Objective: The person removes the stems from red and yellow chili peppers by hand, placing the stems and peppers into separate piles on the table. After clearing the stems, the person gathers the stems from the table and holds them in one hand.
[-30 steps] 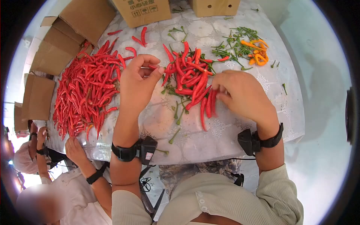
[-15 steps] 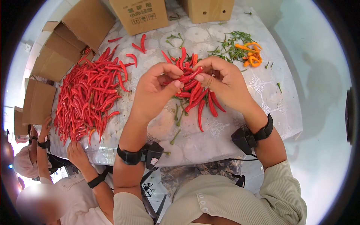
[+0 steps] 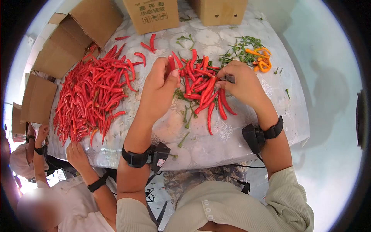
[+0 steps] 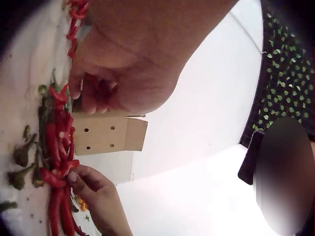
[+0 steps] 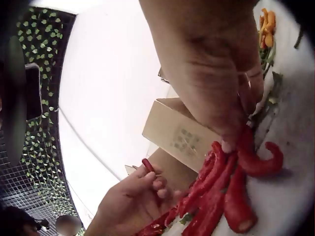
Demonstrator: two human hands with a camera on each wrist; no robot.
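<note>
1. At the centre of the bench (image 3: 232,145), which has a pale, patterned covering, lies a loose heap of slender red chillies (image 3: 209,89) before you.
2. At ten o'clock of that heap, your left hand (image 3: 157,89) grips a single short red chilli (image 3: 171,63), its end poking up beyond your fingers.
3. At two o'clock, your right hand (image 3: 242,83), well apart from the left, bends its fingertips to the heap, touching it; you cannot tell whether they pinch anything.
4. Towards half past six, thin green stems (image 3: 188,120) lie beside the heap.
5. Towards two o'clock, beyond your right hand, curled orange chillies (image 3: 264,63) touch a tangle of green stalks (image 3: 249,44).
6. At nine o'clock spreads a far larger mound of glossy red chillies (image 3: 91,96).
7. Around eleven o'clock stands a brown cardboard box with printed symbols (image 3: 152,19).
</note>
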